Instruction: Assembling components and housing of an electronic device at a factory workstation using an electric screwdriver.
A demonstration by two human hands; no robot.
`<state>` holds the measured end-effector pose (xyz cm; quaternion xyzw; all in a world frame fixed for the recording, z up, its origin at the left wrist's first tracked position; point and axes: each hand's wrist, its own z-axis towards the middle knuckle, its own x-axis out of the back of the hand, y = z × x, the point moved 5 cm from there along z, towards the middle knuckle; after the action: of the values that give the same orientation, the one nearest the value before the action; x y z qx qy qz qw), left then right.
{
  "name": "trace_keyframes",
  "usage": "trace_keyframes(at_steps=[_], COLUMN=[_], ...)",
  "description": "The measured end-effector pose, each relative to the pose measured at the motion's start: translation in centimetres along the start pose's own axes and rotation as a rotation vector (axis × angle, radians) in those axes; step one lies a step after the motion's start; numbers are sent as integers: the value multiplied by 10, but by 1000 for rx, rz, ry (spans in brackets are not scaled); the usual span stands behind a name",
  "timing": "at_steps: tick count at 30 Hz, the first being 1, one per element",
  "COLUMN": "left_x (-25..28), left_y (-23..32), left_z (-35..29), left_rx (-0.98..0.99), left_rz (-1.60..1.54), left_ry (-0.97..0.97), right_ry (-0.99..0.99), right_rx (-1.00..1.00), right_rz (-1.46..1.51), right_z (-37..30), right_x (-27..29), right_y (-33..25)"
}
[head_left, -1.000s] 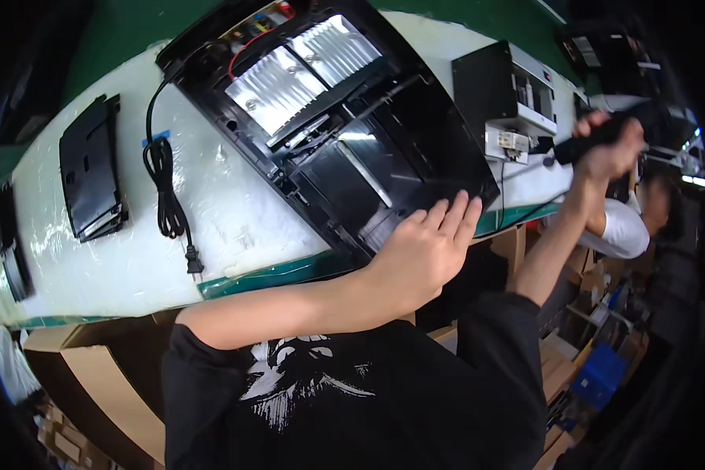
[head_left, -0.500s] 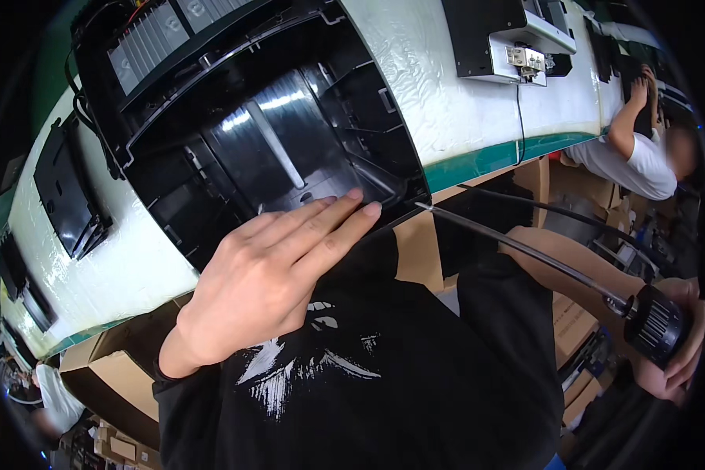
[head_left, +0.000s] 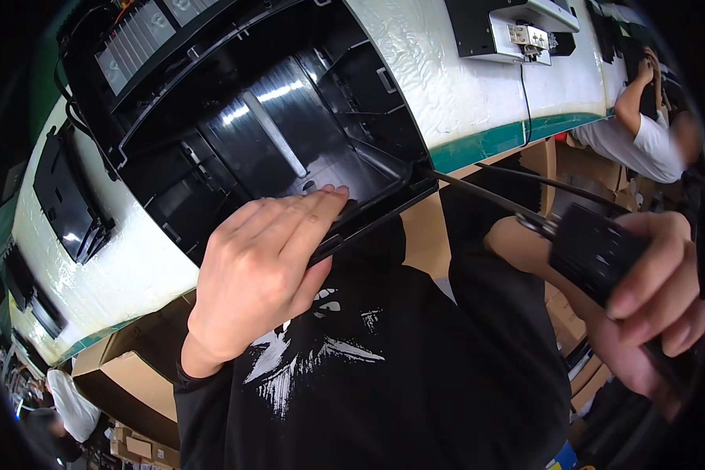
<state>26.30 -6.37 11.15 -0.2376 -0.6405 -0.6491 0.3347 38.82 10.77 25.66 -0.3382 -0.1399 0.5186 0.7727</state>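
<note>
A large black plastic housing [head_left: 384, 223] lies on the bench with its hollow inside facing up, a pale strip [head_left: 278, 137] running along its inner floor. My left hand [head_left: 262, 258] grips its near edge, fingers over the rim and thumb on the outer side. On the right, my right hand [head_left: 662, 282] is wrapped around a black power screwdriver [head_left: 595, 251]. Its long thin shaft points left, and the tip reaches the housing's near right corner, where the exact contact is hidden.
Wrapped in white film, the bench [head_left: 486, 102] has a green edge. A metal bracket unit [head_left: 525, 35] stands back right; a black panel [head_left: 66, 196] lies at left. Cardboard boxes [head_left: 137, 380] sit below. Other people [head_left: 642, 149] are at right and far left.
My right hand has moved up and left with the screwdriver, bringing its tip to the housing's corner. My left hand's fingers have drawn back, and its thumb now shows against the rim.
</note>
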Motion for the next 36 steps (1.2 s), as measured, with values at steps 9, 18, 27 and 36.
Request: trace_keyframes(at_steps=[9,18,27,36], left_x=[-2,-2,-3,-1], left_y=[1,1,2,3], left_z=[4,2,2,-4], left_rx=[46,24,78,27], left_rz=[-22,2,-50,32], left_ry=[-17,11,-3,61], right_ry=[-77,-188,-375,-208], right_rx=[-101,-255,-308,-228], right_rz=[-328,-110,-94,25], right_z=[-31,-37,-34,-38], right_x=[-12,-14,-2,-9], right_y=[35,47,57,59])
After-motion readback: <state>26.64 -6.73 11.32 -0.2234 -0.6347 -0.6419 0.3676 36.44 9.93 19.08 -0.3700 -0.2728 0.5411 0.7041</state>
